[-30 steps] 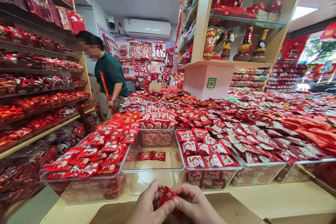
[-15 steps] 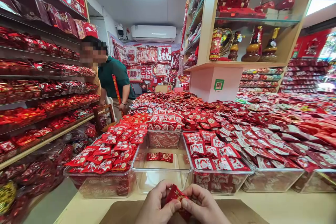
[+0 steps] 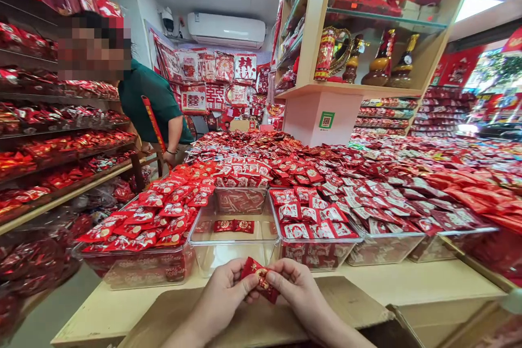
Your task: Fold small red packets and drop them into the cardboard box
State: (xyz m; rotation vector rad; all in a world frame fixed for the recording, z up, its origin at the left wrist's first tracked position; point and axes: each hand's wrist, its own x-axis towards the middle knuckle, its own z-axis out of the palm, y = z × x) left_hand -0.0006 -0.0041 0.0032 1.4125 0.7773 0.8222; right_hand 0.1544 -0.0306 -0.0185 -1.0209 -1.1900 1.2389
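pale counter (image 3: 77,315) under everything, with brown cardboard (image 3: 163,310) nearest. over it the left hand (image 3: 222,291) and right hand (image 3: 299,288) pinch a red packet (image 3: 262,277) between thumbs and bent forefingers, just before the clear bin (image 3: 234,242) – a light, even pinch from both sides should spare the wrapper. its underside and some fingertips are hidden; whether it's sealed, i can't tell. the cardboard is cut off below. farther back, a person in green (image 3: 149,95) has a blurred-out head.
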